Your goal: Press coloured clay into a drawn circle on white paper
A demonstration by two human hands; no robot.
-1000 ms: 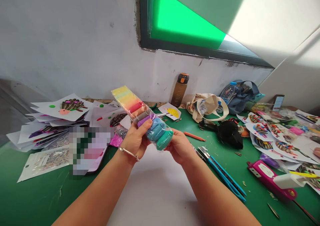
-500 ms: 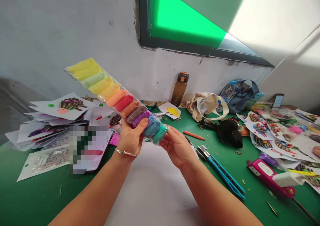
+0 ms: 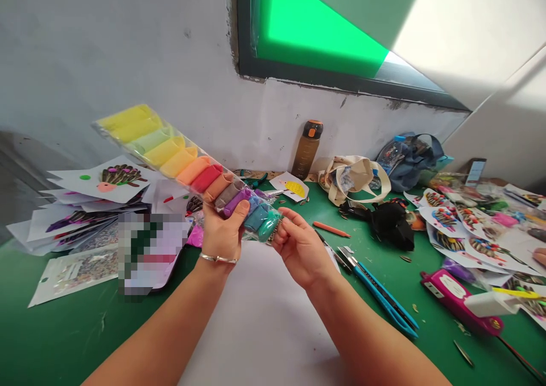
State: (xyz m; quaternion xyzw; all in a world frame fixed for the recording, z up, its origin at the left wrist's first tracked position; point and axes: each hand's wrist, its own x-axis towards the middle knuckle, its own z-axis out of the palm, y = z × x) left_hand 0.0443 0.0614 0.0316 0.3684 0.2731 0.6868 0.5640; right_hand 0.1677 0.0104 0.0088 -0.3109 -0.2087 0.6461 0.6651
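"Over the green worktable (image 3: 81, 329), how is the clear plastic packet of rainbow clay rolls (image 3: 179, 158) held?"

"It is gripped by the closed left hand (image 3: 222, 232), the thumb (image 3: 242, 207) laid against the purple roll (image 3: 232, 203), and tilted up toward the grey wall (image 3: 128, 62)."

"And the right hand (image 3: 301, 249)?"

"It is curled at the crimped seal (image 3: 275, 228); whether that is pinched cannot be told. A light hold is advised, so that the soft rolls are not crushed."

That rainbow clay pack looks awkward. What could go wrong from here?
The long plastic pack of clay rolls sticks out far beyond the left hand, so it could sag or slip. The right hand pinches its crimped end, which might tear. The blue-handled cutter lies just below, where a slip could catch a hand.
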